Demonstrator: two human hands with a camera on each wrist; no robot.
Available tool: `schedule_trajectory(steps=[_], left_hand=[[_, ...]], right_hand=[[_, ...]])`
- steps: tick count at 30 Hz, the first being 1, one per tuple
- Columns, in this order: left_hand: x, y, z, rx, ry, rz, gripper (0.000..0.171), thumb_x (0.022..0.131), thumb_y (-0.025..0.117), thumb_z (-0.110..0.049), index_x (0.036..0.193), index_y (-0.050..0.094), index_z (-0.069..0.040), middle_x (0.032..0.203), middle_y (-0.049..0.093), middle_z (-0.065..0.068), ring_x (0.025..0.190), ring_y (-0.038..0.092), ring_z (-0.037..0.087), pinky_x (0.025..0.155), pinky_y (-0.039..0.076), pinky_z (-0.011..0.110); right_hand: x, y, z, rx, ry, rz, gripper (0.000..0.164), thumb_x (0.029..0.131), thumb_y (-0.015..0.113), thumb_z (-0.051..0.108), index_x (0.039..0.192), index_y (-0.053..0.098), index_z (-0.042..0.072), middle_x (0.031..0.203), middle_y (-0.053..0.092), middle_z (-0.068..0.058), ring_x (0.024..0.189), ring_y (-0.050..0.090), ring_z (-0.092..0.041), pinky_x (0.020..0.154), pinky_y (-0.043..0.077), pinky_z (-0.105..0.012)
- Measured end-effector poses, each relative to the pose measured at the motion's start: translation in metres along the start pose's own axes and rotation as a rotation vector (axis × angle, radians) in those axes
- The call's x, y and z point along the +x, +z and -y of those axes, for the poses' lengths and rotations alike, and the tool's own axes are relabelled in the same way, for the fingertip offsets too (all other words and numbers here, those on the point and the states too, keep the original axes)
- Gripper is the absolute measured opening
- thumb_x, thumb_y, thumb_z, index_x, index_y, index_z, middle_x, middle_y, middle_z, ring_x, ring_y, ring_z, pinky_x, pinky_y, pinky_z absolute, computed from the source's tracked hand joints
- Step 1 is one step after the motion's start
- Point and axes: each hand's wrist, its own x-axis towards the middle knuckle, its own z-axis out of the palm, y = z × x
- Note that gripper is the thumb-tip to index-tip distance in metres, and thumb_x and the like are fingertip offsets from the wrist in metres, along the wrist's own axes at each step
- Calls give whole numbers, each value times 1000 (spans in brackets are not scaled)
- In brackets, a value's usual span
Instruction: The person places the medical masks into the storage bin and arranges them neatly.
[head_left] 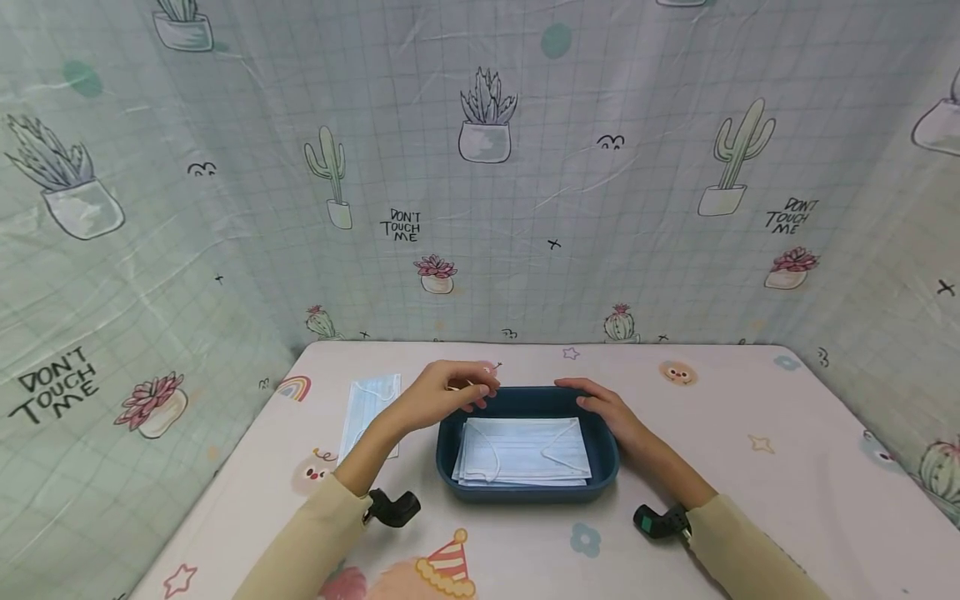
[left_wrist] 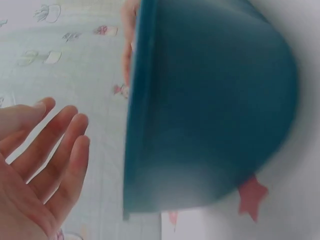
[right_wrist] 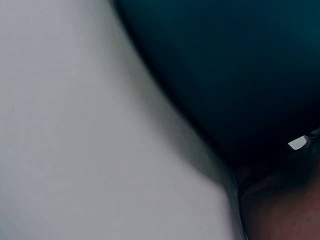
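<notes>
A dark blue plastic bin [head_left: 525, 493] stands on the table, holding a stack of light blue face masks [head_left: 525, 446] with white ear loops. Over the bin's left rim hovers my left hand [head_left: 442, 392], its fingers loosely bent and apart; the left wrist view shows nothing in them. My right hand [head_left: 611, 412] holds the bin's back right corner, with fingers along the rim. In the right wrist view the bin's dark wall [right_wrist: 220, 65] hides most of that hand. Another face mask [head_left: 367, 408] lies flat on the table, partly behind my left forearm.
The white table [head_left: 712, 467] has printed cartoon figures and stars. A patterned cloth [head_left: 555, 183] with potted cacti hangs behind it and along both sides. A black device is strapped to each wrist.
</notes>
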Motion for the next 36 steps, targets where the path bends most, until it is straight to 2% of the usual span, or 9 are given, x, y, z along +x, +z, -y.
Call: schedule_trajectory(steps=[7, 9, 15, 18, 24, 27, 30, 34, 36], left_hand=[[-23, -11, 18, -41, -29, -121, 26, 104, 61, -19, 126, 71, -9, 113, 74, 21, 94, 75, 27, 79, 64, 29], [-29, -13, 23, -42, -51, -148, 27, 104, 61, -19, 127, 70, -8, 113, 74, 20, 95, 75, 28, 79, 64, 29], [-50, -23, 41, -48, -125, -246, 29, 104, 61, -19, 129, 67, -6, 115, 75, 19, 95, 76, 27, 78, 64, 29], [-60, -31, 51, -73, -149, -298, 28, 104, 60, -16, 129, 67, -4, 115, 74, 22, 94, 75, 25, 77, 64, 28], [-75, -47, 67, -121, -224, -393, 32, 104, 60, -17, 131, 65, 0, 118, 72, 26, 93, 76, 21, 78, 64, 28], [-82, -55, 72, -124, -273, -427, 34, 105, 60, -20, 133, 64, -1, 120, 72, 25, 94, 75, 20, 80, 63, 28], [-88, -62, 76, -132, -305, -461, 34, 105, 60, -20, 133, 63, -1, 122, 71, 26, 95, 74, 21, 81, 63, 29], [-93, -68, 82, -133, -327, -478, 35, 106, 57, -17, 135, 61, 2, 124, 70, 28, 96, 74, 23, 82, 63, 30], [-94, -70, 85, -128, -346, -489, 36, 106, 56, -17, 136, 60, 2, 124, 70, 26, 97, 74, 23, 81, 63, 29]], right_hand=[[1, 0, 2, -7, -5, -7, 44, 107, 43, 17, 150, 52, 7, 160, 45, -17, 153, 31, -40, 108, 32, -10], [1, 0, 2, -19, -4, -12, 44, 107, 43, 16, 150, 53, 7, 160, 46, -17, 153, 31, -39, 114, 32, -18], [1, 1, -1, -39, -8, -13, 44, 108, 41, 15, 149, 53, 8, 160, 46, -16, 153, 31, -39, 125, 22, -54], [1, 2, -1, -40, -9, -16, 44, 107, 42, 15, 149, 53, 7, 160, 46, -16, 154, 30, -39, 125, 20, -58], [0, 2, 0, -45, -7, -17, 44, 107, 42, 16, 149, 53, 8, 160, 47, -16, 152, 32, -38, 124, 24, -53], [0, 2, -1, -40, -2, -14, 44, 108, 42, 17, 150, 52, 8, 160, 47, -16, 152, 35, -31, 122, 28, -37], [0, 2, -1, -23, -8, -10, 44, 108, 43, 17, 150, 52, 7, 160, 46, -17, 145, 42, -11, 114, 32, -18], [-2, 1, 0, -19, -26, -6, 44, 108, 43, 16, 149, 53, 6, 158, 47, -19, 148, 42, -20, 107, 33, -8], [-3, 1, 0, -29, -29, -8, 43, 108, 43, 15, 149, 53, 6, 158, 48, -19, 150, 38, -33, 107, 33, -8]])
